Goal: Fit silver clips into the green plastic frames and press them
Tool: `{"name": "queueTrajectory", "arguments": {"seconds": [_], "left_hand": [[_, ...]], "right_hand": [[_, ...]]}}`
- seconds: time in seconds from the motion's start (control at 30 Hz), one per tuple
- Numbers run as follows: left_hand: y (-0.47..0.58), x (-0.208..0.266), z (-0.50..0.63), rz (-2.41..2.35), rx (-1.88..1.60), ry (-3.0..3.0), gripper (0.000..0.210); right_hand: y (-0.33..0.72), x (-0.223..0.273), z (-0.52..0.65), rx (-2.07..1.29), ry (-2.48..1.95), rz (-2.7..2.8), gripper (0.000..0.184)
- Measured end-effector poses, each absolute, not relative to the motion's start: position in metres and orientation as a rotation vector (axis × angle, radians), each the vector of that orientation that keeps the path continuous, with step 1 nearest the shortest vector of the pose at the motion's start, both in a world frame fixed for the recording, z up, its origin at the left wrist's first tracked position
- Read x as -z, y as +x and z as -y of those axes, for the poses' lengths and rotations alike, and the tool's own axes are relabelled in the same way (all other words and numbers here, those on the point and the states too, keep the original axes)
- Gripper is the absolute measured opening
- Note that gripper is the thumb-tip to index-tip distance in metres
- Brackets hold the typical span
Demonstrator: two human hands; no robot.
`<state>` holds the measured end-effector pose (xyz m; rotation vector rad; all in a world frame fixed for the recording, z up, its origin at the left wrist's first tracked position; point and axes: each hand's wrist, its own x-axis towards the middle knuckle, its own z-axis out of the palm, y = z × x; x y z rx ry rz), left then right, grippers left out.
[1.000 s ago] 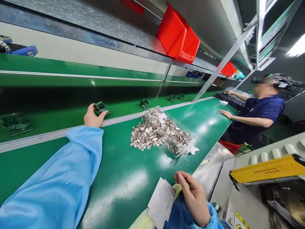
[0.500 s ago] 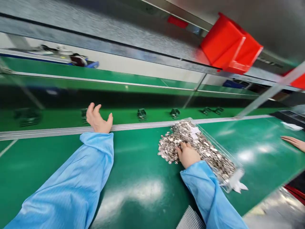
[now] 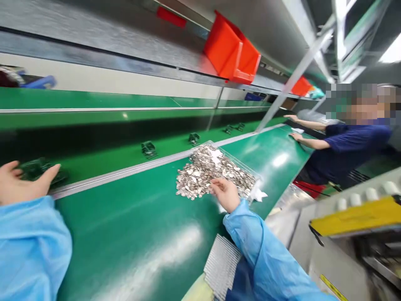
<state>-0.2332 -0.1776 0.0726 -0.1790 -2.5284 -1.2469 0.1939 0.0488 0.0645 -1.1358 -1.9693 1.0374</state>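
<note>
My left hand [image 3: 26,186] is at the far left over the conveyor strip, thumb and fingers spread on either side of a dark green wiry part [image 3: 39,167]. I cannot tell whether it touches that part. Over the near edge of a heap of small silvery metal pieces [image 3: 196,175], my right hand [image 3: 226,195] has thumb and forefinger pinched together. Whatever lies between those fingertips is too small to make out. The heap partly fills a clear tray [image 3: 241,163] and spills out at its left end. Both of my arms wear blue sleeves.
More dark green parts [image 3: 148,149] sit spaced along the conveyor strip [image 3: 94,165], behind a metal rail [image 3: 131,169]. A red bin [image 3: 232,50] hangs on the shelf above. A co-worker [image 3: 351,138] stands at the right. A ribbed grey pad [image 3: 222,261] lies at the front edge.
The view has swung right, bringing the co-worker into sight. My left hand has moved left to a green part. My right hand has drawn back to the heap's near edge, fingers pinched.
</note>
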Motion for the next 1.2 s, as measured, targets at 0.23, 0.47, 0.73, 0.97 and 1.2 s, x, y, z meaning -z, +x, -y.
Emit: {"name": "queueTrajectory", "arguments": {"seconds": [0.23, 0.47, 0.73, 0.97, 1.2], "left_hand": [[-0.096, -0.044, 0.177, 2.682, 1.335, -0.976, 0.079], [-0.018, -0.026, 0.202, 2.691, 1.322, -1.465, 0.094], [-0.039, -0.021, 0.215, 2.758, 0.992, -1.660, 0.100], [-0.002, -0.026, 0.201, 2.640, 1.918, -1.603, 0.071], [0.101, -0.044, 0.174, 2.283, 2.948, -1.580, 0.062]], "right_hand": [[0.237, -0.075, 0.007, -1.449, -0.947, 1.646, 0.041], [0.268, -0.074, 0.052, -1.599, -0.931, 1.333, 0.025], [0.317, -0.061, 0.088, -1.452, -1.035, 1.399, 0.025], [0.333, -0.062, 0.110, -1.356, -1.102, 1.385, 0.027], [0.320, -0.070, 0.129, -1.477, -0.982, 1.277, 0.025]]}}
